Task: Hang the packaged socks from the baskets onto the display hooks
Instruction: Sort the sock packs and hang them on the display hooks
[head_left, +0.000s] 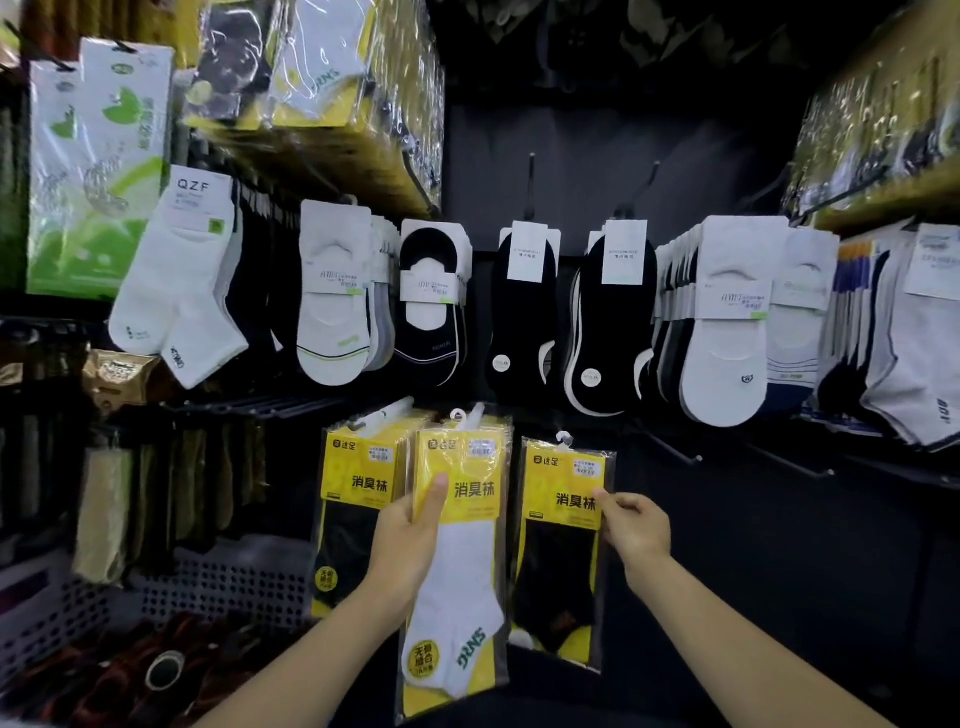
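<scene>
I look at a dark display wall (571, 171) that fills the view, with a row of no-show socks (524, 306), white and black, hanging on cards across its middle. Low on the left stands a grey perforated basket (218, 587) with dark bundled goods lying in front of it. Below the row hang the yellow packs: a stack of black-sock packs (353, 467) on a white peg (387, 413) and, just beside it, the white-sock pack (457, 571), which overlaps the stack's right edge. Further right is a single black-sock pack (561, 545). My left grip (410, 540) holds the white-sock pack by its left edge, thumb flat on the yellow card and fingers behind it. My right grip (636, 525) pinches the right edge of the single black-sock pack at the card. The top of each held pack has a small white hanger, and I cannot tell whether either hanger sits on a peg.
</scene>
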